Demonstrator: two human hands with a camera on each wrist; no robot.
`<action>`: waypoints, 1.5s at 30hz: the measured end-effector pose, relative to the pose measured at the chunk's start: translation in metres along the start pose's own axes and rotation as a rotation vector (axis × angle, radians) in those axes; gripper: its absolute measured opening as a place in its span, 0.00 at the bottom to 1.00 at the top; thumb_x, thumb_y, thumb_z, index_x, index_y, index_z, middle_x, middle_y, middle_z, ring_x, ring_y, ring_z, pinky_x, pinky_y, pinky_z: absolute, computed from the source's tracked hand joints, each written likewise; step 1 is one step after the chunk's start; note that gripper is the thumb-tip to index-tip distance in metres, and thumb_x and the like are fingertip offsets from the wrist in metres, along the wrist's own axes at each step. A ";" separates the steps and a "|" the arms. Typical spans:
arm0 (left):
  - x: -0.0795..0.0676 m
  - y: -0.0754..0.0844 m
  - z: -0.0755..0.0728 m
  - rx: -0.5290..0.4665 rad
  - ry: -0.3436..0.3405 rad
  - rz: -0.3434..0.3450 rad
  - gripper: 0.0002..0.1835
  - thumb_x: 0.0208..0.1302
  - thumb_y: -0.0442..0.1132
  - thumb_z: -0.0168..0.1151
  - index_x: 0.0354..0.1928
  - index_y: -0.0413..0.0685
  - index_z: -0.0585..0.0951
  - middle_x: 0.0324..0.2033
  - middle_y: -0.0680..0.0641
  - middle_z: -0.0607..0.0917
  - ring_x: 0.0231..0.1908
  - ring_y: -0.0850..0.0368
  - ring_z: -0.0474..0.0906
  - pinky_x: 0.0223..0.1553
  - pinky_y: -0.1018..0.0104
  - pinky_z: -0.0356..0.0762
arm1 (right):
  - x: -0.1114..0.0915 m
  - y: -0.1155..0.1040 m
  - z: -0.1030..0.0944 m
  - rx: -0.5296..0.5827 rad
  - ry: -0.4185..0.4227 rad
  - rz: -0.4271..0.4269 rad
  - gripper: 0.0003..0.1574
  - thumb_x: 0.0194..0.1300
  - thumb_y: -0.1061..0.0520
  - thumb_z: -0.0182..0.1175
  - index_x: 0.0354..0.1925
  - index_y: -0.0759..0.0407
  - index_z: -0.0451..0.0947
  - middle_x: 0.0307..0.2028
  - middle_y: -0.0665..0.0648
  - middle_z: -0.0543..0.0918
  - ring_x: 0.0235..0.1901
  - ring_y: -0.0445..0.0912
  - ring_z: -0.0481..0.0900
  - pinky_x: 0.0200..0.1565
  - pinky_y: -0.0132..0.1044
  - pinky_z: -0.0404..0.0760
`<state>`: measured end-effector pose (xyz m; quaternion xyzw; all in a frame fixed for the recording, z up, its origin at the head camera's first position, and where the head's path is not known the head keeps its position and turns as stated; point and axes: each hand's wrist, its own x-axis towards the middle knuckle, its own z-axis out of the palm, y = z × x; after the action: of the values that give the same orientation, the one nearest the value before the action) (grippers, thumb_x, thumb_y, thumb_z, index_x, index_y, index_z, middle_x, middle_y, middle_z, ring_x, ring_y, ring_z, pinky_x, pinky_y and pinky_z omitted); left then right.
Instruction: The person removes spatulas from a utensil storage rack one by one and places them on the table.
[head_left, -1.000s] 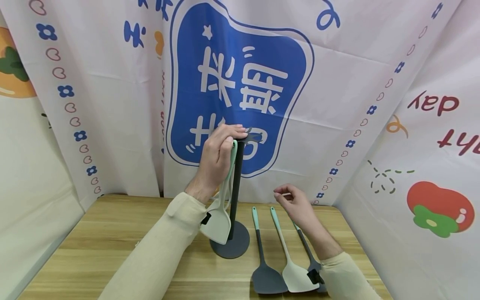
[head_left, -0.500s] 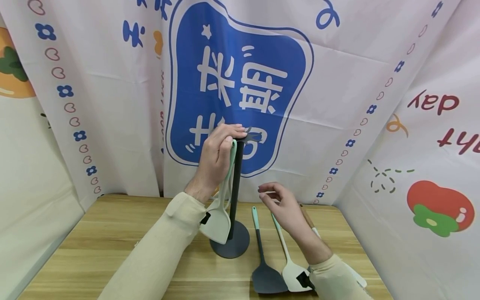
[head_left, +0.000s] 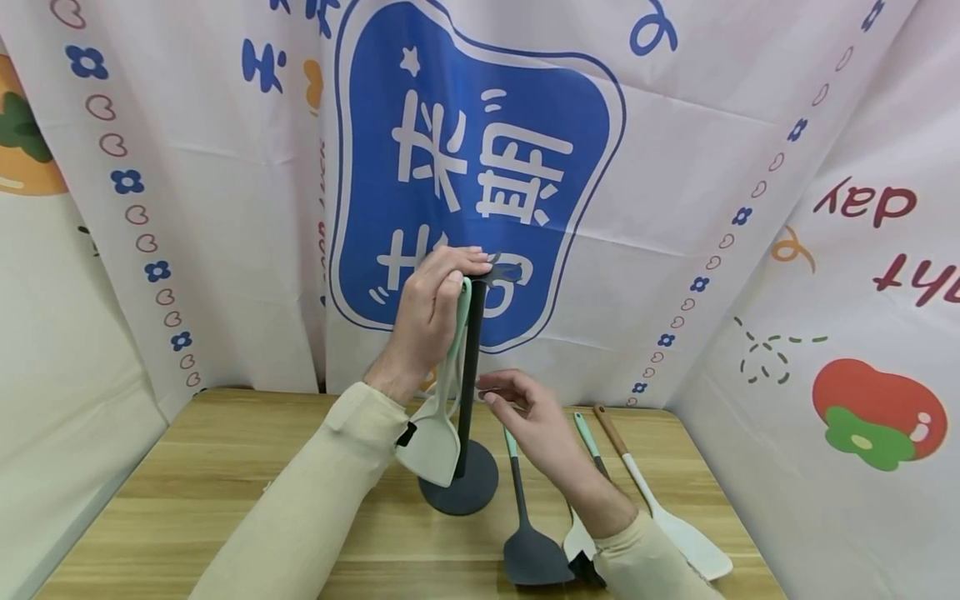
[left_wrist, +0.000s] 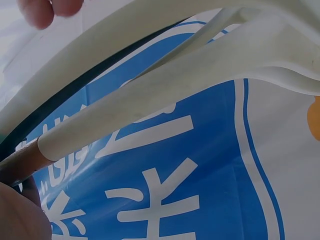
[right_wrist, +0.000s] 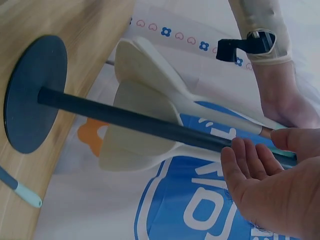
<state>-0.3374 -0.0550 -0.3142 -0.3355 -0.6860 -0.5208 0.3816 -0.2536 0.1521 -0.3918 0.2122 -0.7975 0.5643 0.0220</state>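
Observation:
A dark utensil stand (head_left: 469, 375) rises from its round base (head_left: 459, 492) on the table. My left hand (head_left: 429, 308) grips the stand's top, fingers laid over it and thumb beside a mint handle. Cream spatulas (head_left: 429, 450) hang on its left side; one shows a brown handle (left_wrist: 20, 162) in the left wrist view. To the right of the pole is my right hand (head_left: 536, 417), fingers loosely bent and holding nothing. Its fingertips (right_wrist: 235, 147) overlap the pole in the right wrist view. Beneath this hand lies a dark grey spatula (head_left: 534, 558) with a mint handle.
More spatulas lie at the table's right: a white one (head_left: 690, 542) with a brown handle, a mint-handled dark one (head_left: 587, 432) and a cream one (head_left: 579, 540), partly covered by my right arm. Printed cloth (head_left: 660, 208) encloses the wooden table (head_left: 247, 467).
My right hand has moved left from over the spatulas to beside the pole, uncovering the brown-handled white spatula. The left hand stays on the stand's top.

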 end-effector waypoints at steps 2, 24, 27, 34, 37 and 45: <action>0.000 -0.001 0.000 -0.003 0.002 -0.001 0.28 0.88 0.42 0.42 0.59 0.43 0.94 0.64 0.40 0.94 0.73 0.44 0.88 0.96 0.50 0.62 | 0.001 0.000 0.005 0.022 -0.031 -0.010 0.24 0.91 0.57 0.61 0.76 0.62 0.83 0.72 0.65 0.88 0.74 0.61 0.88 0.71 0.29 0.87; 0.001 -0.001 0.001 -0.003 0.000 0.000 0.28 0.88 0.43 0.42 0.59 0.43 0.94 0.65 0.40 0.93 0.73 0.43 0.88 0.95 0.44 0.64 | 0.007 -0.002 0.038 0.160 -0.072 0.059 0.29 0.91 0.53 0.61 0.81 0.62 0.75 0.77 0.66 0.82 0.76 0.58 0.83 0.76 0.46 0.86; 0.001 -0.001 0.000 0.003 -0.003 -0.006 0.28 0.88 0.44 0.42 0.59 0.43 0.94 0.65 0.41 0.94 0.73 0.44 0.88 0.96 0.48 0.62 | 0.005 -0.003 0.037 0.146 -0.045 0.060 0.26 0.91 0.53 0.62 0.78 0.61 0.77 0.73 0.66 0.84 0.71 0.54 0.84 0.72 0.42 0.85; 0.001 -0.002 0.000 0.012 -0.002 -0.001 0.29 0.88 0.44 0.41 0.59 0.43 0.94 0.64 0.40 0.94 0.73 0.43 0.88 0.97 0.51 0.60 | 0.001 -0.004 0.034 0.135 -0.016 0.043 0.22 0.91 0.58 0.62 0.75 0.62 0.76 0.69 0.71 0.82 0.62 0.48 0.84 0.65 0.36 0.86; 0.000 -0.002 0.000 0.009 -0.002 0.000 0.29 0.88 0.44 0.41 0.59 0.42 0.94 0.64 0.40 0.94 0.73 0.42 0.88 0.96 0.51 0.61 | 0.000 -0.004 0.033 0.133 -0.009 0.020 0.22 0.90 0.60 0.62 0.74 0.64 0.76 0.69 0.72 0.82 0.60 0.47 0.85 0.61 0.31 0.87; 0.000 -0.001 0.001 -0.002 0.008 0.004 0.28 0.88 0.43 0.42 0.58 0.43 0.94 0.63 0.40 0.94 0.73 0.42 0.88 0.97 0.52 0.59 | -0.003 -0.005 0.033 0.145 0.014 -0.026 0.27 0.88 0.64 0.62 0.78 0.59 0.73 0.66 0.70 0.83 0.56 0.46 0.85 0.56 0.30 0.89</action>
<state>-0.3382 -0.0547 -0.3151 -0.3354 -0.6832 -0.5220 0.3851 -0.2422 0.1221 -0.4002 0.2195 -0.7517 0.6216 0.0195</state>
